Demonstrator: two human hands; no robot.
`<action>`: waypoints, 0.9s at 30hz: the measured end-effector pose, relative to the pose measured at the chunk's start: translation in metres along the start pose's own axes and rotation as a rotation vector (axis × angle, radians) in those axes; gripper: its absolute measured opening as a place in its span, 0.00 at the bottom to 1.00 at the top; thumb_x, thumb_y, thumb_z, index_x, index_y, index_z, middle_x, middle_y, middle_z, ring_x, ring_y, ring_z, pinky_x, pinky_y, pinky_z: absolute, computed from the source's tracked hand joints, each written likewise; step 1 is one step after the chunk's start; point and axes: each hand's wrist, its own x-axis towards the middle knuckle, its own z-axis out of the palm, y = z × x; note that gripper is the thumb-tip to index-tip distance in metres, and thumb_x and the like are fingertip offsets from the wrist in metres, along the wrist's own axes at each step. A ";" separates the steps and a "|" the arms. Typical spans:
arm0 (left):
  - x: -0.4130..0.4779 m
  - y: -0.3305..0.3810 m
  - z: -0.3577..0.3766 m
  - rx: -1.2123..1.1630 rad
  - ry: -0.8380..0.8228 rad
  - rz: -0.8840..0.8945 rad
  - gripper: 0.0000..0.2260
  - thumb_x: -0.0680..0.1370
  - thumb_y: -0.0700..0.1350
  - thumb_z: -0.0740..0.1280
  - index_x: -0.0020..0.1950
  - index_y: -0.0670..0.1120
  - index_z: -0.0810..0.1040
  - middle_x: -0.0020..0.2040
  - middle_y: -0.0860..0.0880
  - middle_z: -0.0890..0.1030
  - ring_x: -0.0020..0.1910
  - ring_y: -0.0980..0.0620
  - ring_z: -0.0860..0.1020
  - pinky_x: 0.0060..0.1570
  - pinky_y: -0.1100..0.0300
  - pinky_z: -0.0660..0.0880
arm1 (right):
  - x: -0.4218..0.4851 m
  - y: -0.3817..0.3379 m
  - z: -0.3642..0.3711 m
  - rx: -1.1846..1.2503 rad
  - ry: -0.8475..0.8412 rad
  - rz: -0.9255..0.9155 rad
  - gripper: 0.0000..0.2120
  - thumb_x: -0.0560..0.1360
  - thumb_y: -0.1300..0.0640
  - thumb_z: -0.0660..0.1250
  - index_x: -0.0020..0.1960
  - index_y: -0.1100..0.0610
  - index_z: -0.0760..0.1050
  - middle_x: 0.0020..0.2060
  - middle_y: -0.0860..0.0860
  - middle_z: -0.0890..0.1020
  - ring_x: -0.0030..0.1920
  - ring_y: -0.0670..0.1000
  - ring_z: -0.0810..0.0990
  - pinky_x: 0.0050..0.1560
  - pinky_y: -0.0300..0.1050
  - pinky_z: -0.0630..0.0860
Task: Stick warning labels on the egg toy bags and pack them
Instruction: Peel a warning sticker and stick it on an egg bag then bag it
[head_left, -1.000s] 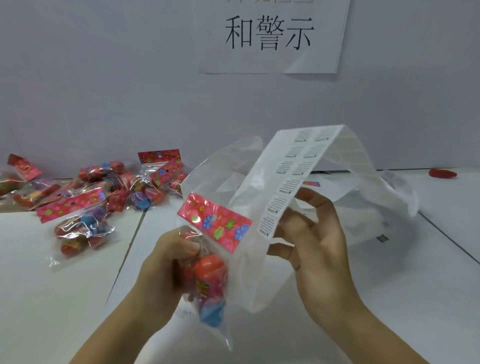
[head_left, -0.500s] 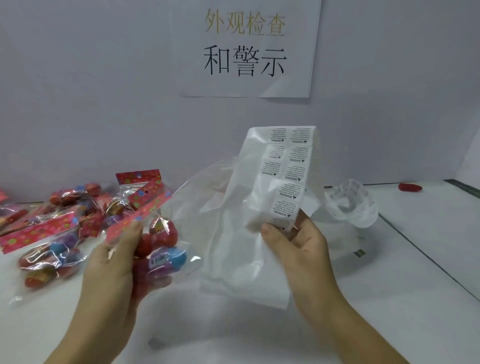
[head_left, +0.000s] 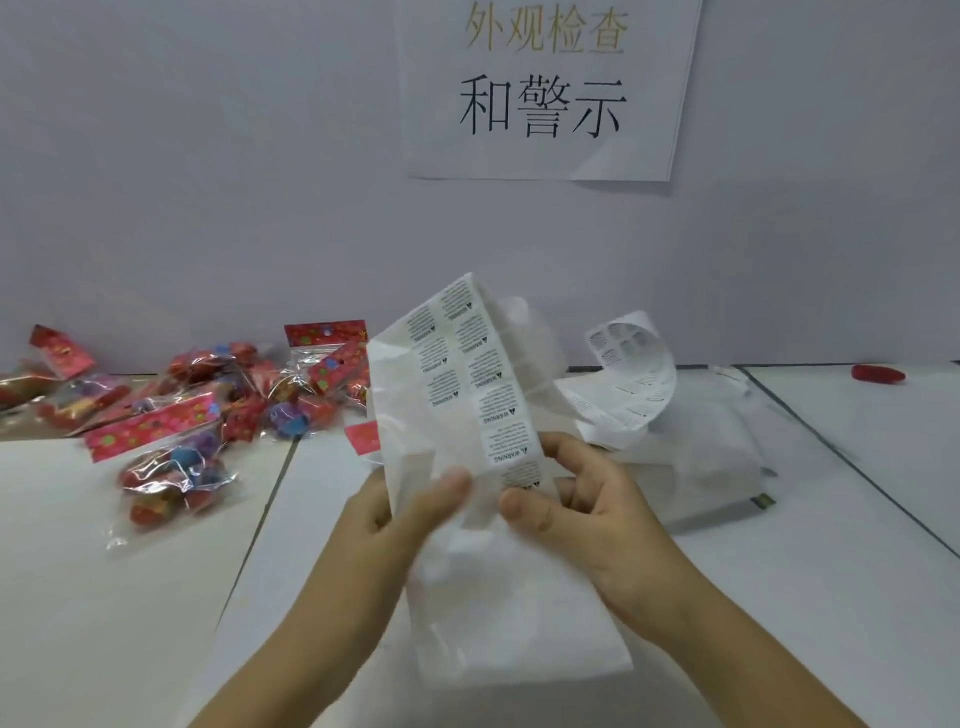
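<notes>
A white strip of warning labels (head_left: 467, 384) stands upright in front of me, printed with two columns of small WARNING stickers. My left hand (head_left: 400, 525) pinches its lower left edge. My right hand (head_left: 582, 509) pinches the lower right part, thumb just under the lowest sticker. The strip's far end (head_left: 628, 379) curls over behind. A pile of clear egg toy bags (head_left: 171, 415) with red flowered header cards lies on the table at the left. A red header card (head_left: 363, 436) peeks out from behind the strip's left edge.
A translucent white plastic bag (head_left: 696, 457) lies behind the strip at the right. A small red object (head_left: 878, 374) sits at the far right by the wall. A paper sign (head_left: 545, 88) with Chinese characters hangs on the wall. Dark seams (head_left: 260, 519) cross the white table.
My left hand has let go of the egg toy bag it held and now pinches the label strip beside my right hand. The view has tilted up.
</notes>
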 end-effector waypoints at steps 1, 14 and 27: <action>0.000 -0.002 0.001 -0.020 0.021 -0.007 0.17 0.69 0.50 0.76 0.57 0.47 0.85 0.51 0.46 0.86 0.49 0.47 0.85 0.40 0.60 0.81 | -0.001 0.001 0.001 -0.021 0.021 -0.023 0.22 0.64 0.54 0.78 0.56 0.49 0.76 0.43 0.59 0.86 0.42 0.59 0.85 0.47 0.54 0.81; -0.005 0.001 0.013 -0.259 0.134 -0.110 0.14 0.67 0.49 0.71 0.50 0.47 0.86 0.49 0.42 0.86 0.46 0.44 0.86 0.36 0.58 0.81 | -0.013 0.005 0.015 -0.741 0.355 -0.438 0.18 0.63 0.39 0.76 0.51 0.41 0.79 0.44 0.38 0.81 0.45 0.42 0.78 0.42 0.30 0.73; -0.009 -0.002 0.021 -0.136 0.144 0.012 0.15 0.65 0.53 0.71 0.47 0.47 0.87 0.45 0.45 0.86 0.43 0.49 0.85 0.36 0.63 0.79 | -0.013 0.006 0.024 -0.819 0.402 -0.516 0.12 0.70 0.45 0.66 0.41 0.52 0.83 0.39 0.41 0.83 0.43 0.39 0.78 0.49 0.50 0.74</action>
